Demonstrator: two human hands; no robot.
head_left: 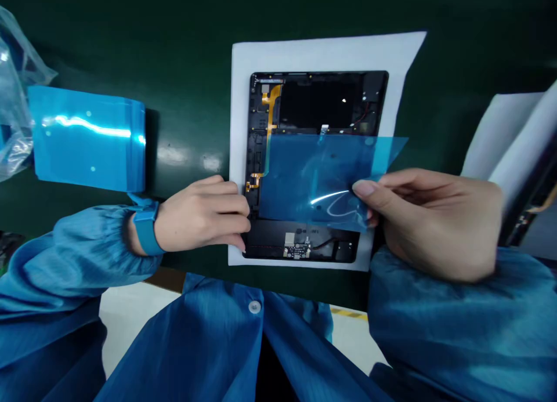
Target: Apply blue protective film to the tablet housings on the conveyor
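Dark green and glossy, the desk [187, 36] filled most of the view, with pale floor [134, 303] and a strip of yellow-marked tape [350, 314] showing below its near edge. Near the middle of the desk lay a sheet of white paper [322, 54], and on it an opened tablet [315, 103], its inside facing up. An orange ribbon [273, 109] ran down the tablet's left part, and a small board [297, 248] sat along its near edge.

Across the middle and lower part of the tablet spread a clear blue film [304, 170], its far right corner jutting past the tablet's right edge. Whether the film lay flat on the tablet or hung slightly above it could not be told. The right hand [439, 222] pinched the film near its right edge, thumb on top and fingers beneath. The left hand [202, 216] was loosely curled at the tablet's left edge, its thumb by the near left corner; whether it gripped the edge could not be told. A blue band [147, 227] circled the left wrist.

To the left lay a shiny blue stack [87, 141], with a clear bag [17, 83] just beside it. On the far right were more white sheets [500, 123] and part of a dark device [524, 216].
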